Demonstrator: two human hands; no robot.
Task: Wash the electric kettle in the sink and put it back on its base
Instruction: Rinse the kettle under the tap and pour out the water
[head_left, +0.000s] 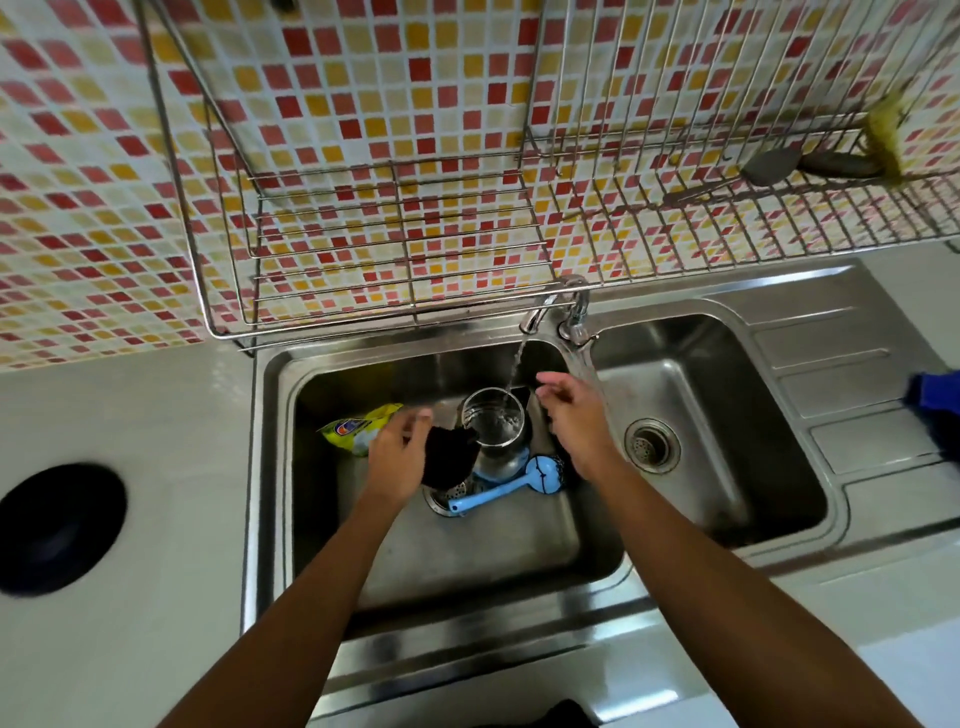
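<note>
The steel electric kettle (496, 447) stands upright and open in the left sink basin (467, 545). Water runs from the tap (540, 312) into its mouth. My left hand (397, 452) is at the kettle's left rim, holding a dark black scrub pad (449, 462). My right hand (574, 415) hovers just right of the kettle near its black handle, fingers apart and holding nothing. The round black kettle base (62, 527) sits on the counter at the far left.
A yellow packet (358, 428) and a blue-handled utensil (498, 488) lie in the left basin beside the kettle. To the right is a second basin with a drain (652, 444). A wire dish rack (395, 249) hangs above the sink. A blue object (935, 410) rests on the drainboard.
</note>
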